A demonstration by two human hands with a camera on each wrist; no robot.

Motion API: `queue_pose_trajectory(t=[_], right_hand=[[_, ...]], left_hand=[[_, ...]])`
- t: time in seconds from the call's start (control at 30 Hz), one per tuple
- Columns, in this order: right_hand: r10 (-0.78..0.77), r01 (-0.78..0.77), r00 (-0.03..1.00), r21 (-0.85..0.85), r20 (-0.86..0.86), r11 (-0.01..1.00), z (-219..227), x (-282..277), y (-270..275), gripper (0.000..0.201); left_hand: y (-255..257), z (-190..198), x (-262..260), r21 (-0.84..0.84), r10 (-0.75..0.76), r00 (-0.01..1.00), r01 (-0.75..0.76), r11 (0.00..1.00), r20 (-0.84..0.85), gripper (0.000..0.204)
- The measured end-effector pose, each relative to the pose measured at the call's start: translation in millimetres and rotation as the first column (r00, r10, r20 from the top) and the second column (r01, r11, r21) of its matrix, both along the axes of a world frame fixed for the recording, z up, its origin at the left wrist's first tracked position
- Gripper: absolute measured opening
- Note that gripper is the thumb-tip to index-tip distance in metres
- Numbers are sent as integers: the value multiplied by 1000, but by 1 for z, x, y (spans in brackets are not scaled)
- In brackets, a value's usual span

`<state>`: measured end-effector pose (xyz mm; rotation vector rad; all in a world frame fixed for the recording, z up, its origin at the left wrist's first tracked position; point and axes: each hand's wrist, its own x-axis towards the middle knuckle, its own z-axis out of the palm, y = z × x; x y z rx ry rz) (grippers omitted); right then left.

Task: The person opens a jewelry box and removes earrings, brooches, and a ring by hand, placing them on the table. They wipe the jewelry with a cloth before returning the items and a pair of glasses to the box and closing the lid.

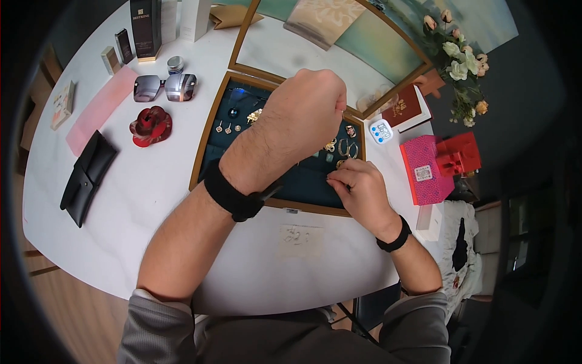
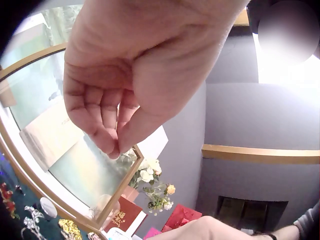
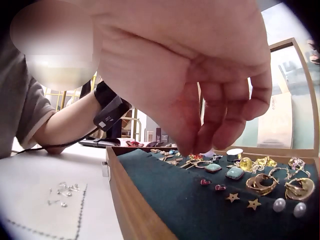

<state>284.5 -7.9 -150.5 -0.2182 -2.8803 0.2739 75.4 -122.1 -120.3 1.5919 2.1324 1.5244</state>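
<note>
An open wooden jewelry box (image 1: 196, 159) with a dark green lining holds earrings and brooches. Above its middle is my left hand (image 1: 303, 109), (image 2: 135, 75), fingers curled and thumb meeting the fingertips; no held item can be made out. My right hand (image 1: 367, 191), (image 3: 200, 75) hovers low over the box's front right, thumb and fingertips together, anything between them too small to tell. Beneath and beside it lie turquoise earrings (image 3: 235, 173), gold star earrings (image 3: 254, 204), red heart earrings (image 3: 220, 187), pearl earrings (image 3: 279, 205) and gold hoops (image 3: 299, 189).
Small silvery pieces (image 3: 64, 204) lie on a pale cloth (image 1: 301, 242) before the box. Sunglasses (image 1: 180, 88), a red flower (image 1: 150, 126) and a black case (image 1: 90, 176) stand left. To the right are a timer (image 1: 381, 131), a pink box (image 1: 427, 170) and flowers (image 1: 459, 70).
</note>
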Motion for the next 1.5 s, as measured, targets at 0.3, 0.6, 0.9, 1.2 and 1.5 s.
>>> queue_pose_trajectory(t=[0.3,0.6,0.9,1.2,1.5], right_hand=[[-17,11,998,117,54,993,-6,-9,-1,4],[0,-29,992,225,128,974,-10,-10,-5,6],[-2,-9,998,177,58,984,-10,-8,-5,9],[10,-20,999,188,51,982,-17,-8,-5,10],[-24,49,987,155,-160,987,7,0,7,12]], left_hand=[[0,-2,3,37,38,999,-37,999,-20,8],[-3,4,3,-36,25,999,-26,999,-28,8],[0,2,5,-24,35,999,-36,999,-41,8],[0,1,6,-63,15,999,-17,998,-36,8],[3,-7,6,42,-36,998,38,998,-51,11]])
